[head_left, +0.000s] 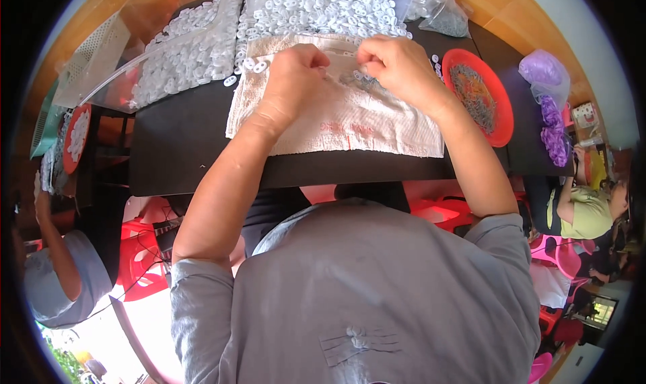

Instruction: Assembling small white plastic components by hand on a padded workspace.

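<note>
My left hand [294,80] is over the left half of a cream towel [323,138], its fingers curled together; whatever they hold is too small to make out. On the towel's right half my right hand [398,69] has thumb and forefinger pinched, and their contents cannot be made out either. Small greyish pieces [363,79] lie on the cloth under the right fingers. Beside my left hand are a few loose white oval plastic pieces [256,66] with two holes. A large heap of the same white pieces [323,11] lies just beyond the towel.
More white pieces [192,48] fill a clear bin at left. A red plate [503,125] of small metal parts stands right of my right forearm, on the dark table [175,152]. Clear bags [441,14] lie at the back. Other people sit at both sides.
</note>
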Demonstrator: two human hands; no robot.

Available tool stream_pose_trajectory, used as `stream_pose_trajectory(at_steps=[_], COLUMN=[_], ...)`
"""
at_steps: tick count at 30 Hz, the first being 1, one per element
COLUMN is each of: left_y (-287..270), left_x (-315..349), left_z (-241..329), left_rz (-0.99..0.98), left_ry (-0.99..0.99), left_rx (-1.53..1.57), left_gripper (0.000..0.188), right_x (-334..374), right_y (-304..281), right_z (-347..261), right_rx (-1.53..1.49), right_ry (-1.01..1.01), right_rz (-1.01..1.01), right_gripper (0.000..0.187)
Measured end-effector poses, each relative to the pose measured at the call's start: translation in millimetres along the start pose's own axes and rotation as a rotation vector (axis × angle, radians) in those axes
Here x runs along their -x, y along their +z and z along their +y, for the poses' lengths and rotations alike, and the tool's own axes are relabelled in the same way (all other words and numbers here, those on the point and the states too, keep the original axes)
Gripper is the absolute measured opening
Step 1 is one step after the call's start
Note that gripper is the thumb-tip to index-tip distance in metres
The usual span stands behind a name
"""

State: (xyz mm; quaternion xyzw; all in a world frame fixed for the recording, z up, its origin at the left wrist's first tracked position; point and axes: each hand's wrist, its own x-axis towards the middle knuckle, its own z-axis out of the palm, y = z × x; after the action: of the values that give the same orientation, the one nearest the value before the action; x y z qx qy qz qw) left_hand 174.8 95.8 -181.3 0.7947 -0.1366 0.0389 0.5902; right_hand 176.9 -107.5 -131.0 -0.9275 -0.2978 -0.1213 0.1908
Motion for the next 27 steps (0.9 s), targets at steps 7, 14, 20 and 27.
stream_pose_trajectory(at_steps=[7,14,20,27], left_y=[10,10,8,5], left_x=[7,5,6,5], left_z=[7,1,4,5], left_rz=[-0.099,-0.07,-0.112,-0.103], left_ry=[0.301,0.263,0.302,0.253], left_rx=[-0.546,-0.464,-0.509,-0.484], left_gripper=[0.011,0.011,0.009,0.009], right_x=[26,29,29,24], right_y=[16,14,20,6], right_z=[11,13,16,10], right_rx=[0.093,0.138,0.14,-0.265], right_ry=[-0.033,-0.034,-0.039,0.081], right_rz=[-0.045,-0.006,0.016,0.058], right_gripper=[0.005,0.007,0.007,0.005])
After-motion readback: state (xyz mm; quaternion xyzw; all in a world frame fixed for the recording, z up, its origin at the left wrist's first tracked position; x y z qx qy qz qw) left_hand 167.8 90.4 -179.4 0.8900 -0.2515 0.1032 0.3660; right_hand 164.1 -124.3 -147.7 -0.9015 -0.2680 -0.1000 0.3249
